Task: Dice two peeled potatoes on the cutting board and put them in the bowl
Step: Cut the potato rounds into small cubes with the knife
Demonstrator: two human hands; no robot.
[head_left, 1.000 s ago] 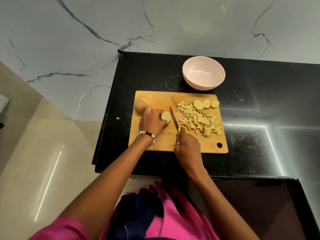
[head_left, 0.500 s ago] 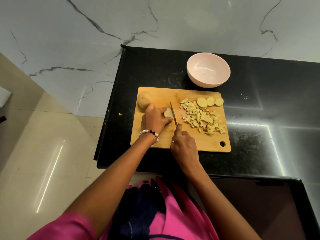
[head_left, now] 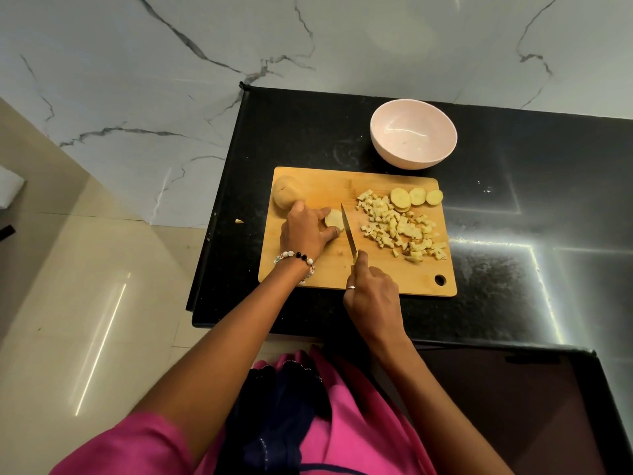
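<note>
the left hand covers most of the potato piece.

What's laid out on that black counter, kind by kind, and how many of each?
Bowl: 1
Cutting board: 1
Knife: 1
Whole potato: 1
Potato piece being cut: 1
Round slices: 3 visible
Pile of dice: 1
Total: 9

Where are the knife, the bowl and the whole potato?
knife [head_left: 348, 230]: head view, middle of the blade.
bowl [head_left: 383, 150]: head view, left outer wall.
whole potato [head_left: 283, 195]: head view, its top surface.
</note>
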